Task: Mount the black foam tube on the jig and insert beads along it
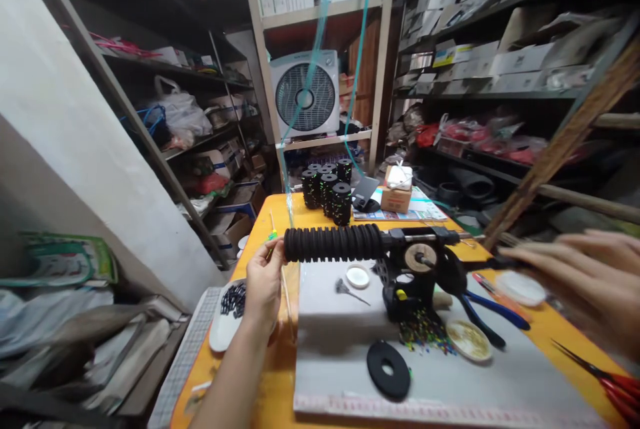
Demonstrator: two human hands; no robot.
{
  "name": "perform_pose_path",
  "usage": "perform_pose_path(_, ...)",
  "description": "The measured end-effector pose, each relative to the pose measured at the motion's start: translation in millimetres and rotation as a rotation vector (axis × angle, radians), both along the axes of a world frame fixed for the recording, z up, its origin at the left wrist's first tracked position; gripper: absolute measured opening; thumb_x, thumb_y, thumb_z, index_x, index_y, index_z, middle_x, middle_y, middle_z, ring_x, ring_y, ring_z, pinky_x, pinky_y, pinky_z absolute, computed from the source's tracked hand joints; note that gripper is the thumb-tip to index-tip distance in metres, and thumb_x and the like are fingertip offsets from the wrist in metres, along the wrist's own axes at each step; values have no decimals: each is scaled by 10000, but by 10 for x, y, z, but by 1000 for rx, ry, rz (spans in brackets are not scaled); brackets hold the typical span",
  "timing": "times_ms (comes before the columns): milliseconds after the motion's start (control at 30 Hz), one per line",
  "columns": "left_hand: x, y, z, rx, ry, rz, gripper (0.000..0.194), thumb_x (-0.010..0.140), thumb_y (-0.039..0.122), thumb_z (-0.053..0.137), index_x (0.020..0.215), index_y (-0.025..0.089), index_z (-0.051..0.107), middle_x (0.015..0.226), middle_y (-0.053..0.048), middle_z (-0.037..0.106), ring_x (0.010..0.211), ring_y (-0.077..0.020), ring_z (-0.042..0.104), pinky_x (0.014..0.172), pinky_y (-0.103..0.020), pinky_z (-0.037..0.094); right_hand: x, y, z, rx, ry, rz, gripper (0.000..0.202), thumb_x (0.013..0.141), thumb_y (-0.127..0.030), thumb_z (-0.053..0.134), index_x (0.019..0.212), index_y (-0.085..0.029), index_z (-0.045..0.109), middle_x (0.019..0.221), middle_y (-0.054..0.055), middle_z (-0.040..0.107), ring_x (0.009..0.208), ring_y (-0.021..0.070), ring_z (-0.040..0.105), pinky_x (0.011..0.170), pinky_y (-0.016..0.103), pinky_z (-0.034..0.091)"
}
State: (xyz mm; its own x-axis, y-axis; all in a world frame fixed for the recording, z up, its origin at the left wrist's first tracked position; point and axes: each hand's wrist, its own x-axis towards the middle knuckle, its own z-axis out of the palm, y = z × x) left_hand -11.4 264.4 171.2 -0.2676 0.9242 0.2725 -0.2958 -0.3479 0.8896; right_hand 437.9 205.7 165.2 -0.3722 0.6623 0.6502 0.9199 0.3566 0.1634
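Left hand: the left hand was closed lightly around the near end of a black ribbed foam roll, thumb and fingers touching it.
Right hand: the right hand, blurred, was spread wide with fingers extended and held nothing; its fingertips were near the winder's crank end.
Foam roll: it lay level on the shaft of a small black winder, above a grey mat on the orange tabletop.
Step in hand: by the look of it, the roll was being steadied on the shaft while the other hand reached for the crank.
Next move: it would likely call for a firm hold on the roll and a clean catch of the handle, with the two kept in line.
Around the winder: a black foam ring, a white cap, scattered beads, blue-handled pliers and red scissors.
Background: stacked black rolls and a fan on the shelf.
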Motion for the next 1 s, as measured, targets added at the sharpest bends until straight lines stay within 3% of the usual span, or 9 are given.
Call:
perform_pose_path(67, 0, -6, -13, 7, 40, 15, 423, 711, 485, 774, 906, 127, 660, 751, -11, 517, 710, -105, 441, 700, -204, 374, -125, 253, 179, 81, -102, 5, 308, 892, -313, 431, 1120, -239, 626, 1087, 69, 642, 1044, 325, 461, 903, 515, 316)
perform_pose_path(133, -17, -4, -19, -3, 99, 25, 426, 752, 502, 737, 900, 112, 648, 745, -15, 505, 696, -102, 422, 671, -202, 355, -242, 501, 169, 46, -104, 10, 284, 927, -247, 435, 1102, -166, 644, 1066, 68, 646, 992, 263, 493, 872, 440, 364)
perform_pose_path(233, -55, 6, 11, -32, 184, 19, 450, 793, 530, 686, 852, 89, 618, 734, -26, 502, 669, -100, 404, 627, -205, 332, -326, 696, -87, -77, -64, 21, 276, 944, -216, 418, 1004, -116, 668, 1052, 113, 635, 988, 250, 499, 882, 402, 389)
perform_pose_path(367, -69, 20, 117, -42, 263, -31, 518, 758, 595, 679, 848, 100, 553, 721, -22, 480, 627, -104, 408, 585, -216, 340, -313, 697, -355, -120, -44, -26, 322, 941, -245, 407, 1041, -62, 653, 1097, 167, 607, 1020, 287, 492, 885, 422, 405)
perform_pose_path(533, -33, 42, 221, -33, 389, -61, 625, 790, 674, 577, 1092, 137, 473, 723, 0, 436, 557, -110, 390, 499, -223, 315, -329, 681, -370, -68, 37, -48, 363, 944, -330, 385, 985, -107, 669, 1074, 122, 632, 1012, 284, 503, 874, 446, 420)
perform_pose_path(800, -28, 32, 221, 90, 525, 17, 433, 946, 533, 432, 1243, 220, 390, 911, -32, 434, 740, -132, 425, 650, -214, 375, -393, 644, -373, -37, 30, -3, 382, 933, -310, 339, 931, -155, 687, 1004, 90, 659, 923, 272, 572, 871, 480, 429)
perform_pose_path(933, -29, 36, 210, 112, 579, 35, 353, 980, 468, 384, 1253, 244, 368, 941, -33, 434, 769, -135, 429, 702, -216, 385, -117, 663, -643, -73, -80, 170, 385, 879, -235, 319, 947, -266, 696, 913, 63, 681, 882, 275, 632, 901, 550, 429)
perform_pose_path(1000, -28, 48, 206, 108, 602, 46, 334, 985, 447, 377, 1255, 250, 369, 926, -30, 439, 784, -141, 427, 732, -221, 382, 74, 719, -869, -140, -74, 209, 346, 869, -279, 364, 1028, -323, 669, 1023, 31, 672, 947, 276, 624, 899, 525, 456)
